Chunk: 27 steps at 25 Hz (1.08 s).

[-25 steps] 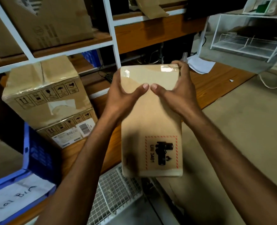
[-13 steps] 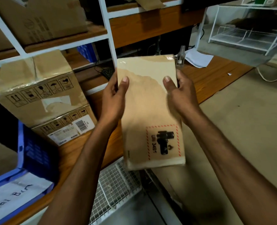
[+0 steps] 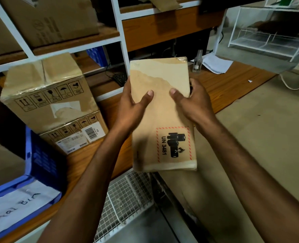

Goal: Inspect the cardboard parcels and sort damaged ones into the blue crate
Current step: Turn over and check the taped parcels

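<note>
I hold a flat brown cardboard parcel (image 3: 162, 120) up in front of me, above the wooden table edge. It carries a red-dashed UN 3481 battery label near its lower end and a torn paper patch across its top. My left hand (image 3: 134, 106) grips its left edge, thumb on the front face. My right hand (image 3: 191, 100) grips the right edge, thumb also on the front. A blue crate (image 3: 40, 160) with a white handwritten label sits at the lower left.
Two stacked cardboard boxes (image 3: 47, 102) stand on the wooden table (image 3: 233, 88) to the left. White shelving (image 3: 120, 37) with more boxes rises behind. A small bottle (image 3: 197, 62), papers (image 3: 215, 64) and a white wire rack (image 3: 268, 41) lie far right; a wire mesh basket (image 3: 126, 195) sits below.
Both thumbs slid from the parcel's upper part down and inward onto its front face. The parcel stays held upright, tilted slightly.
</note>
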Motion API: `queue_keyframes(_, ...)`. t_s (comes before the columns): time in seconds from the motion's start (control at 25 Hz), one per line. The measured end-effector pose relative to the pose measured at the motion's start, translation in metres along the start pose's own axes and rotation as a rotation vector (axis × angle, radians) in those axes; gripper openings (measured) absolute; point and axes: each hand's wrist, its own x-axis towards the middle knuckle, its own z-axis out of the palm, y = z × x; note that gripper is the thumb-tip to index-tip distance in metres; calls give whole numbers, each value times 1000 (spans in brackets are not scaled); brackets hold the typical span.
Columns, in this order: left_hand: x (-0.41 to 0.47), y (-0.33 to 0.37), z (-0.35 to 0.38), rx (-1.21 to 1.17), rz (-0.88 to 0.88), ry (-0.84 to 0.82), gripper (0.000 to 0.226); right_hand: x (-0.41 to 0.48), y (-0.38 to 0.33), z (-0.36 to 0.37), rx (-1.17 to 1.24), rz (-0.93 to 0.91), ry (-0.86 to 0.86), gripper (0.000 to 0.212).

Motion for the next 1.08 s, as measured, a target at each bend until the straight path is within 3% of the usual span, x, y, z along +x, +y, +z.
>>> queue_keyframes(0.16,3,1,-4,51,3,16,71,3,-3,-1,-71,-8,-41,76)
queue_keyframes(0.28,-4,2,-12,142,13,-134,88,-4,3,-1,-48,-13,-224,107)
queue_keyframes(0.4,-5,1,-19,159,16,-166,102,-1,6,-4,-38,-18,-187,105)
queue_keyframes(0.52,-10,-6,-25,218,52,-245,109,-6,8,-9,-5,4,-326,113)
queue_keyframes(0.6,-9,-10,-28,201,51,-238,108,-3,13,-11,-30,-7,-289,106)
queue_keyframes(0.68,-16,-15,-27,162,36,-149,97,-4,17,-15,8,14,-379,95)
queue_keyframes(0.76,-24,-24,-21,137,27,-4,80,-6,20,-18,65,43,-413,69)
queue_keyframes(0.88,-27,-32,-14,124,0,199,60,-6,25,-15,44,48,-241,30)
queue_keyframes(1.08,-20,-22,-5,161,19,379,44,0,23,-5,64,56,-23,28)
